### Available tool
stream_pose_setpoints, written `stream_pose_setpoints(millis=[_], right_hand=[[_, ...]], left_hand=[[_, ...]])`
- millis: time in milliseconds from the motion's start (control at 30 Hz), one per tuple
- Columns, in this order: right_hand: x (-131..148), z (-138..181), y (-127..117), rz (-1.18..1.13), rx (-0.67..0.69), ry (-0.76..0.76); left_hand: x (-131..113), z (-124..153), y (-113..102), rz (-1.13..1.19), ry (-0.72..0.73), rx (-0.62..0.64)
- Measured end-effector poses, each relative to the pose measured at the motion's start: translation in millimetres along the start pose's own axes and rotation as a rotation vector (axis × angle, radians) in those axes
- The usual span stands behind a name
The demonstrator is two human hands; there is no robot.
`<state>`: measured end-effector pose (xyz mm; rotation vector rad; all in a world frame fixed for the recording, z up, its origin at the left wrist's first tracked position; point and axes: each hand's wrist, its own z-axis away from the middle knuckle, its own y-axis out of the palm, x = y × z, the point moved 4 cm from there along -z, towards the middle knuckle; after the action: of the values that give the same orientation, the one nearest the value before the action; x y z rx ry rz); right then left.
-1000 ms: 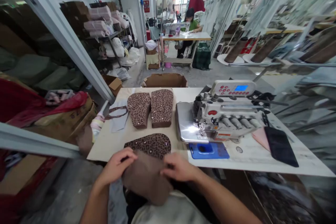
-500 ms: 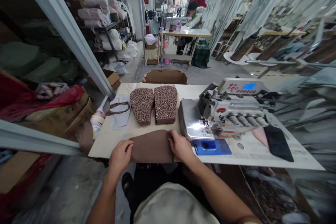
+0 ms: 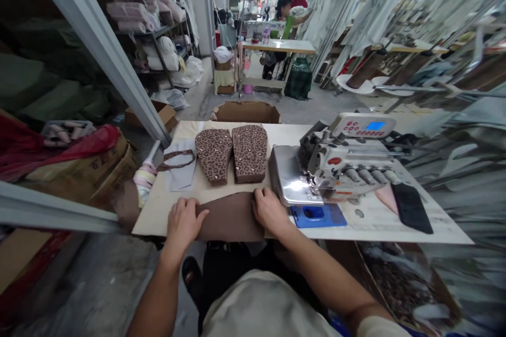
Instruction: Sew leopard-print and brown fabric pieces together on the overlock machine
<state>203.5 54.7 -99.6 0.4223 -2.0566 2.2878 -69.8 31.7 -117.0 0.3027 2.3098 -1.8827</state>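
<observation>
Fingers (image 3: 192,202) of the left hand (image 3: 184,222) lie loosely bent on the table (image 3: 156,216), the thumb over the left end of a plain brown cloth piece (image 3: 229,218); whether they pinch it, I cannot tell. The cloth lies flat between both hands, nearer the person than two leopard-print stacks (image 3: 250,152). The right hand (image 3: 271,211) rests bent fingers on its right end, their closure unclear. Farther right stands a sewing machine (image 3: 343,166).

Leopard-print stacks (image 3: 250,152) (two), brown fabric (image 3: 229,218) on table (image 3: 154,216)
</observation>
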Motion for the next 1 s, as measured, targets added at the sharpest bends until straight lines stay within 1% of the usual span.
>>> stream_pose_setpoints(millis=[67, 133, 167, 233, 300, 367, 433, 533, 633, 767, 900, 1000], right_hand=[[4.9, -10.3, 0.2, -0.021, -0.002, -0.005], [6.0, -18.1, 2.7, -0.070, 0.002, -0.003], [5.7, -20.1, 3.8, -0.115, -0.006, -0.015], [3.8, -19.1, 4.2, -0.264, -0.039, -0.064], [0.3, -11.7, 1.7, -0.477, -0.065, -0.125], [-4.2, 0.4, -3.9, -0.692, -0.079, -0.176], [-9.3, 14.7, -11.9, -0.847, -0.098, -0.204], [-17.9, 34.9, -25.0, -0.944, -0.144, -0.197], [-28.8, 51.0, -36.6, -0.960, -0.208, -0.177], [-51.2, 69.4, -45.9, -0.975, -0.300, -0.138], [-82.4, 87.7, -47.1, -0.982, -0.398, -0.083], [-107.7, 101.9, -42.7, -0.982, -0.454, -0.053]], left_hand=[[0.0, -4.4, 0.3, 0.049, -0.010, -0.020], [-1.2, -3.8, 1.5, 0.206, 0.001, -0.026], [-1.1, -1.9, 2.2, 0.305, -0.017, -0.025], [2.0, 3.9, 3.4, 0.520, -0.125, -0.035], [6.8, 10.2, 3.9, 0.745, -0.262, -0.065], [10.7, 14.3, 3.1, 0.953, -0.351, -0.101], [12.4, 15.4, 1.2, 1.099, -0.391, -0.118], [7.7, 12.7, -1.9, 1.201, -0.411, -0.111], [-8.7, 6.3, -5.4, 1.235, -0.397, -0.106], [-44.1, -4.4, -10.1, 1.292, -0.374, -0.079], [-83.9, -14.6, -14.6, 1.325, -0.322, -0.011], [-113.0, -21.0, -16.1, 1.328, -0.265, 0.058]])
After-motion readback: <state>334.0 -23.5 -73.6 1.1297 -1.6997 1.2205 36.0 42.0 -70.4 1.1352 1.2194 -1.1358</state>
